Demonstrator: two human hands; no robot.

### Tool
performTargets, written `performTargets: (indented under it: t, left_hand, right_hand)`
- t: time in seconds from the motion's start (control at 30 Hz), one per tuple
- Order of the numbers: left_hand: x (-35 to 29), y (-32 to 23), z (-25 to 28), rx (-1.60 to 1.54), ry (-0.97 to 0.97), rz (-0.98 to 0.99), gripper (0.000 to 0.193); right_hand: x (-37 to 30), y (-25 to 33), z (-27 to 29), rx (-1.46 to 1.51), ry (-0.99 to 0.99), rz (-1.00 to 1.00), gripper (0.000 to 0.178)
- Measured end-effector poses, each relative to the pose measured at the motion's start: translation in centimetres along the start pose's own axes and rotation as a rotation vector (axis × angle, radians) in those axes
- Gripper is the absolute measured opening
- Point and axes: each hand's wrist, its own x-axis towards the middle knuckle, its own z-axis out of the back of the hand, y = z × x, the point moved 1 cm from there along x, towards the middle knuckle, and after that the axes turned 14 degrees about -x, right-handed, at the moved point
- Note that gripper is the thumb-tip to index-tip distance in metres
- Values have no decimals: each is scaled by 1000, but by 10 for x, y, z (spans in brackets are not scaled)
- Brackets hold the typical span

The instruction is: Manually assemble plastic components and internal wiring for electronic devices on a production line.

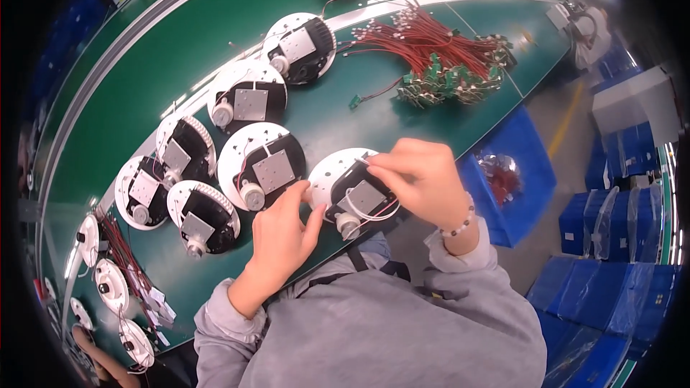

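In front of me on the bench lies a round white motor assembly (323,171) with a black section, a square metal plate and a small cylindrical motor. My left hand (282,233) grips its left edge, with thumb and fingers curled against the rim. Over the upper right of the same assembly, my right hand (415,176) is closed in a pinch. A small pale piece shows at those fingertips, too small to name. From the motor a white wire (384,216) loops across the metal plate, passing below my right hand.
Several similar assemblies (262,165) stand to the left on the green bench (323,111). Red wires with green circuit boards (453,79) are heaped at the far right. A blue bin (528,194) stands beyond the bench edge. Another person's arm (100,359) shows at lower left.
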Motion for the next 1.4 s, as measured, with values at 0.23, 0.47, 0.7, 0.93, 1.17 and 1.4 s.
performTargets:
  t: [0.23,0.47,0.7,0.93,1.17,1.4]
  left_hand:
    - [-1,24,-10,-288,102,175,30]
    - [6,24,-19,-430,109,193,14]
    - [17,25,-30,-481,249,237,22]
    - [18,18,-27,-648,305,407,40]
    - [19,22,-29,-710,322,426,43]
    - [22,27,-30,-838,315,511,39]
  right_hand:
    - [3,5,-14,-240,230,126,3]
    - [10,3,-16,-354,424,210,6]
    - [12,1,-17,-384,494,216,6]
    - [10,4,-12,-343,439,200,6]
    - [15,4,-24,-327,423,224,6]
    - [15,2,-32,-316,422,195,5]
